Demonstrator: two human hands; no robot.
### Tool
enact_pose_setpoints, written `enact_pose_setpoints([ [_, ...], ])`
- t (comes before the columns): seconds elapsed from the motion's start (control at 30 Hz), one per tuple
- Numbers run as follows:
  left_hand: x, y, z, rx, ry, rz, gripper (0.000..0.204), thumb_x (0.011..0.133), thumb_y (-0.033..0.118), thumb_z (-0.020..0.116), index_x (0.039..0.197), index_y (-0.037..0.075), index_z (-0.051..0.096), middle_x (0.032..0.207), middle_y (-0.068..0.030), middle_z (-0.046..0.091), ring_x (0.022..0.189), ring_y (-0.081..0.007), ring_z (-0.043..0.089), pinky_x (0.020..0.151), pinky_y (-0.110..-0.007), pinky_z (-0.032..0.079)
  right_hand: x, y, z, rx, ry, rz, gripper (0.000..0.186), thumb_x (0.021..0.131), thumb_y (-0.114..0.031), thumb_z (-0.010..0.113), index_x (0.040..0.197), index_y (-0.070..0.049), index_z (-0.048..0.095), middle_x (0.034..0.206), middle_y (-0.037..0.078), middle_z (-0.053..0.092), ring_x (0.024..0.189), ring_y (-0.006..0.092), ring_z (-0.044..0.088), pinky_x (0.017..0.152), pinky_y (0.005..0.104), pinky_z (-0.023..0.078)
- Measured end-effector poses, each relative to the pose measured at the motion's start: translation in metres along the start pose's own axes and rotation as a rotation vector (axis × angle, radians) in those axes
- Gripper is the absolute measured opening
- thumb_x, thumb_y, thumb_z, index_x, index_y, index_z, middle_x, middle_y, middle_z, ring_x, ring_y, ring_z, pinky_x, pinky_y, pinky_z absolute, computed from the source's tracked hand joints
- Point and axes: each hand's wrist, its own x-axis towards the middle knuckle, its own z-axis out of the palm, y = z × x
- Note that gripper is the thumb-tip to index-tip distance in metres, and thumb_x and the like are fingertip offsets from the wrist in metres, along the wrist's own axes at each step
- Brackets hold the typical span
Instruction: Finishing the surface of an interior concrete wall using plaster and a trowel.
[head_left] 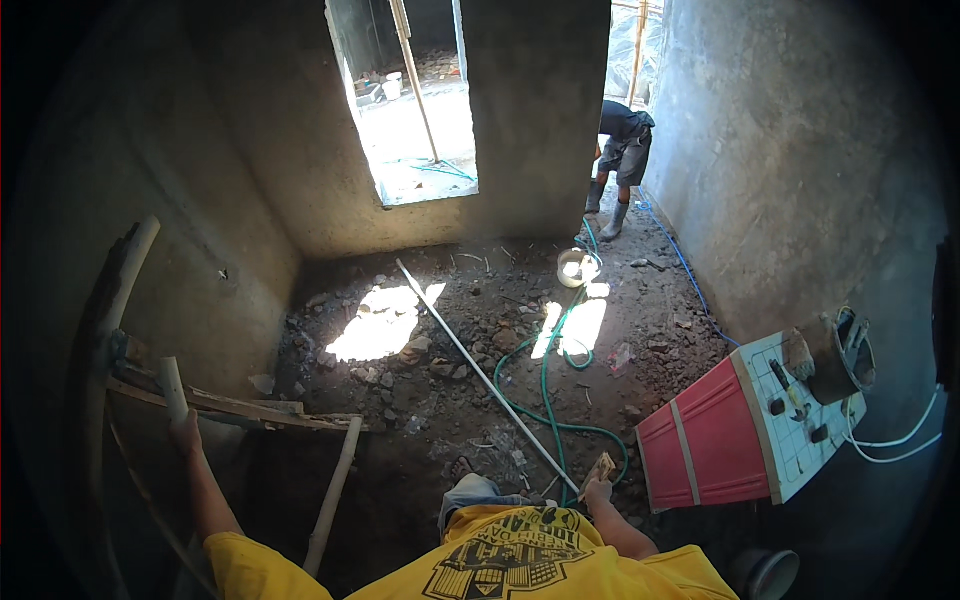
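Note:
My left hand (186,434) is closed around the lower part of a pale round pole (172,388), which stands up beside the rough wooden frame (230,402). At the front of my body, right of centre, my right hand (598,488) is closed on a small tan piece (603,466); its kind is too unclear to name. A long white pipe (465,352) slants across the floor, its near end close to my right hand. Loops of green hose (545,400) lie beside the pipe.
Rubble (440,368) covers the dirt floor. At right, a red cabinet (705,430) with a pale top carries tools and a dark bucket (838,360). Farther off stand a round pail (577,268) and a person (626,150) bending in the doorway. A blue hose (684,262) runs along the right wall.

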Motion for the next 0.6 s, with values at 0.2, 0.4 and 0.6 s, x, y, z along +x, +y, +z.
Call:
enact_pose_setpoints([
  [0.2, -0.005, 0.015, -0.001, -0.005, -0.026, 0.021, 0.049, 0.071, 0.030, 0.063, 0.102, -0.006, 0.054, 0.098, -0.0203, 0.059, 0.092, -0.0318, 0.058, 0.078, -0.039, 0.045, -0.001, 0.002, -0.002, 0.043, 0.015, 0.012, 0.057, 0.090, -0.041, 0.038, 0.117, 0.009, 0.041, 0.113, 0.023, 0.050, 0.102, 0.0332, 0.051, 0.080, 0.0405, 0.042],
  [0.4, 0.015, -0.017, 0.007, 0.017, -0.002, 0.048, 0.049, 0.071, 0.030, 0.064, 0.103, -0.007, 0.055, 0.101, -0.0212, 0.058, 0.094, -0.0319, 0.057, 0.078, -0.039, 0.045, -0.018, -0.013, -0.008, 0.020, 0.003, 0.036, 0.055, 0.089, -0.040, 0.041, 0.114, 0.009, 0.043, 0.102, 0.024, 0.055, 0.095, 0.0333, 0.054, 0.076, 0.0391, 0.043],
  [0.6, 0.024, -0.019, 0.021, -0.005, -0.047, 0.074, 0.047, 0.070, 0.030, 0.065, 0.097, -0.007, 0.057, 0.095, -0.0213, 0.060, 0.090, -0.0332, 0.059, 0.075, -0.039, 0.045, -0.004, -0.004, -0.006, 0.074, -0.013, 0.066, 0.057, 0.089, -0.040, 0.040, 0.118, 0.009, 0.040, 0.113, 0.022, 0.050, 0.101, 0.0329, 0.051, 0.079, 0.0384, 0.043],
])
